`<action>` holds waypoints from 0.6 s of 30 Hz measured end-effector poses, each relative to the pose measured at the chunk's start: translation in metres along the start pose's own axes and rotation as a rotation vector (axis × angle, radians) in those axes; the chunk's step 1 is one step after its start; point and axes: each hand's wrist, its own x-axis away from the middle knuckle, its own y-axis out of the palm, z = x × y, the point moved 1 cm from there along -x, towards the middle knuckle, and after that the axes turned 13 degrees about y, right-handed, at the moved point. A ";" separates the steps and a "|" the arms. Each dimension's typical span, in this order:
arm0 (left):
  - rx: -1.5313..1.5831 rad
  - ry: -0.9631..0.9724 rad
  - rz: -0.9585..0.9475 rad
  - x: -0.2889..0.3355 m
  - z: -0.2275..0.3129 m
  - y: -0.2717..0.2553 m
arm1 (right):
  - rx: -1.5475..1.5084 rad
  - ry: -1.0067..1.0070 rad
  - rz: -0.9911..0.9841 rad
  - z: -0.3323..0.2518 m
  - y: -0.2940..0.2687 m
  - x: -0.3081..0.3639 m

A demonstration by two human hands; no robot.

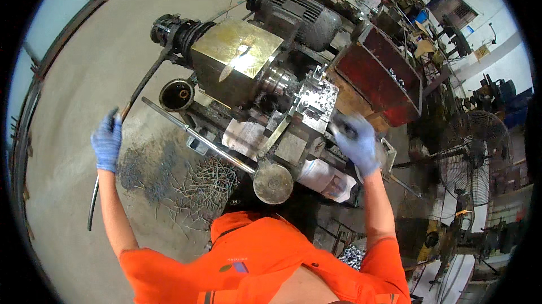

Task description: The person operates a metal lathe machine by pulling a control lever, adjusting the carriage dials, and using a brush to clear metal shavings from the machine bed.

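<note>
My left hand (107, 143), in a pale blue work glove, is closed around a long dark lever (146, 79). The lever reaches up to the left end of a small lathe (234, 58), and a thin dark length shows below the hand. My right hand (359, 144), gloved alike, is smeared by motion. It is at the right side of the metal tool block (317, 99), over a dark rounded part that may be a handle; its fingers cannot be made out. The lathe's chuck (279, 81) faces that block. A round metal disc (272, 184) stands nearest my body.
Wire-like metal scraps (210, 188) lie on the floor at left. Behind the lathe sits a grey motor (302, 18). A red metal bin (378, 72) stands beyond my right hand, a large fan (474, 146) further right. Small metal pieces (353, 256) lie by my right elbow.
</note>
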 end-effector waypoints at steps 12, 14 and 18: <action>-0.164 -0.396 -0.261 0.071 -0.016 0.011 | 0.423 -0.097 -0.378 -0.042 0.112 -0.095; -0.189 -0.445 -0.282 0.081 -0.004 0.004 | 0.440 -0.102 -0.355 -0.043 0.119 -0.092; -0.152 -0.563 -0.334 0.091 0.046 -0.010 | 0.368 -0.089 -0.323 -0.036 0.128 -0.090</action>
